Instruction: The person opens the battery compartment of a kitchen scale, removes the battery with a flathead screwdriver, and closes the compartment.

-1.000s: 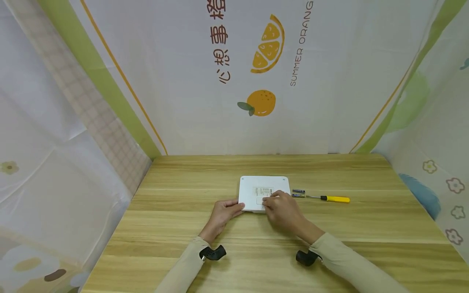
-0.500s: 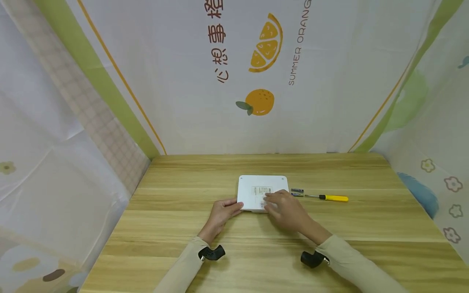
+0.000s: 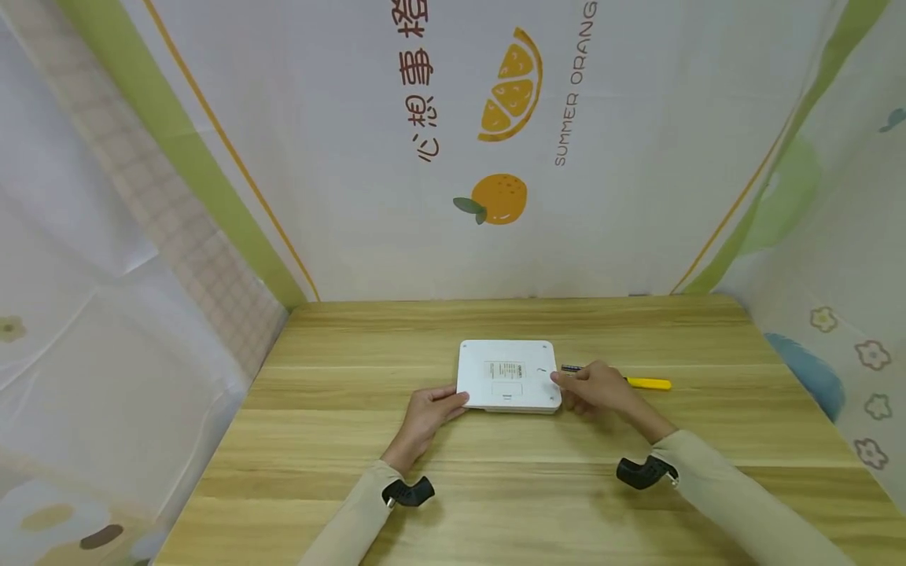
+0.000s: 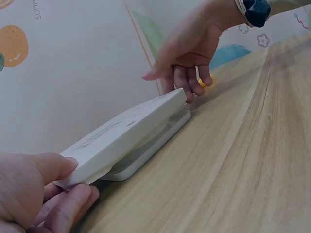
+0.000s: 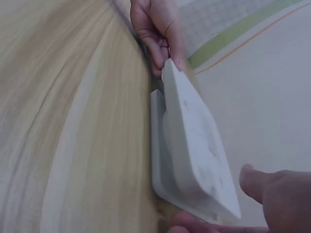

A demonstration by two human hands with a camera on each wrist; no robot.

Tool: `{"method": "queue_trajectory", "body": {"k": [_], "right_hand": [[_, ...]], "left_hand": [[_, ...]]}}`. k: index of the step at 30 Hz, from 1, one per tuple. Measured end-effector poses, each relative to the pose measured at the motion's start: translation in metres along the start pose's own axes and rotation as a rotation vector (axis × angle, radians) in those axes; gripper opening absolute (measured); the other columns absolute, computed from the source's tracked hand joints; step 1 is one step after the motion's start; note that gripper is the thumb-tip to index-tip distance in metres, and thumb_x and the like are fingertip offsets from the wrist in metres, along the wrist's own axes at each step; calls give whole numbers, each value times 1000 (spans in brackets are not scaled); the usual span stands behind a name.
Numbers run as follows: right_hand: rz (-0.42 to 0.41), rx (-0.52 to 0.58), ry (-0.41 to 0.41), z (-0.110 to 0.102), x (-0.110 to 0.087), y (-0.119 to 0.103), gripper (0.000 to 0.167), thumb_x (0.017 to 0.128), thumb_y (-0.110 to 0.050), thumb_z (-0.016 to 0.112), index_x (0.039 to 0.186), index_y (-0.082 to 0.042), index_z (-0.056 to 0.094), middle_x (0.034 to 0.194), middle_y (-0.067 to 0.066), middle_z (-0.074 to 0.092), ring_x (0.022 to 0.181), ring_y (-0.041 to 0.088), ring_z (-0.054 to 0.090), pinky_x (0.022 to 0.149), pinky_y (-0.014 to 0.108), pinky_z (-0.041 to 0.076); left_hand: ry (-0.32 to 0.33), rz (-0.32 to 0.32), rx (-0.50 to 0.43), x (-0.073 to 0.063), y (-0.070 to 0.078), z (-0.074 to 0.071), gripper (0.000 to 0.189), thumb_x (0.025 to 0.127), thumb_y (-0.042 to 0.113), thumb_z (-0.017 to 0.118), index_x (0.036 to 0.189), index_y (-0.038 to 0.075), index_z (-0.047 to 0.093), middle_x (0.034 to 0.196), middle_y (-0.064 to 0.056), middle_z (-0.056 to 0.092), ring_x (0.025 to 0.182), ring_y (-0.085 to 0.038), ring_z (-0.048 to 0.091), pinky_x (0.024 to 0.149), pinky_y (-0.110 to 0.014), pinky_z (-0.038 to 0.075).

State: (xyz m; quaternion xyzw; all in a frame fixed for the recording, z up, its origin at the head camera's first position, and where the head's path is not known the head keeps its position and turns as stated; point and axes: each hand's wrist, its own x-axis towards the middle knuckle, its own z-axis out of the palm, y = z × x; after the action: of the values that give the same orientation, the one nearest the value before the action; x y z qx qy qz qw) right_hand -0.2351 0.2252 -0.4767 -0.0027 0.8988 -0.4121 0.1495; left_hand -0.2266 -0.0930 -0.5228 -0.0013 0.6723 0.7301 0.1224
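Observation:
A flat white device with rounded corners lies with its underside up, showing a printed label, a rectangular battery cover and corner screws. The left wrist view shows a thick white slab tilted over a thinner plate. My left hand pinches its near left corner, thumb on top and fingers below. My right hand is at the right edge, thumb extended over the surface and fingers lower down. In the right wrist view the thumb stands apart from the slab, with fingertips close to its lower edge.
A dark battery lies just right of the device, partly behind my right hand. Farther right is a screwdriver with a yellow handle, its shaft hidden by the hand. A printed cloth hangs along the back edge of the wooden table.
My right hand has left the battery cover and moved right to the device's edge, uncovering the cover and now hiding one battery and the screwdriver shaft. My left hand keeps its hold.

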Motion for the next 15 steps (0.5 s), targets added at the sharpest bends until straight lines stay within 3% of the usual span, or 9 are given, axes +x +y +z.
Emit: {"method": "queue_trajectory", "body": {"k": [4,11,15], "right_hand": [[20,52,-63,5,4,5,54,99,-50,64,77,-3,76,70,4,71,59,13,64,52,26,60],[8,-93,-30,10,8,-1,49,96,-49,70,70,-7,74,61,2,68,52,12,62,49,22,53],[-11,-118,-53,9,10,-6,43,96,-43,71,70,-9,72,59,1,65,53,12,61,50,21,49]], "left_hand": [[-4,-2,8,1,1,0,40,97,3,70,130,-16,60,130,-33,61,115,-35,68,95,-30,61],[-4,5,30,1,5,0,35,96,0,70,125,-17,63,125,-32,64,110,-32,70,93,-31,62],[6,-3,55,0,8,0,33,95,1,71,122,-16,65,122,-30,66,107,-31,71,92,-32,63]]}}
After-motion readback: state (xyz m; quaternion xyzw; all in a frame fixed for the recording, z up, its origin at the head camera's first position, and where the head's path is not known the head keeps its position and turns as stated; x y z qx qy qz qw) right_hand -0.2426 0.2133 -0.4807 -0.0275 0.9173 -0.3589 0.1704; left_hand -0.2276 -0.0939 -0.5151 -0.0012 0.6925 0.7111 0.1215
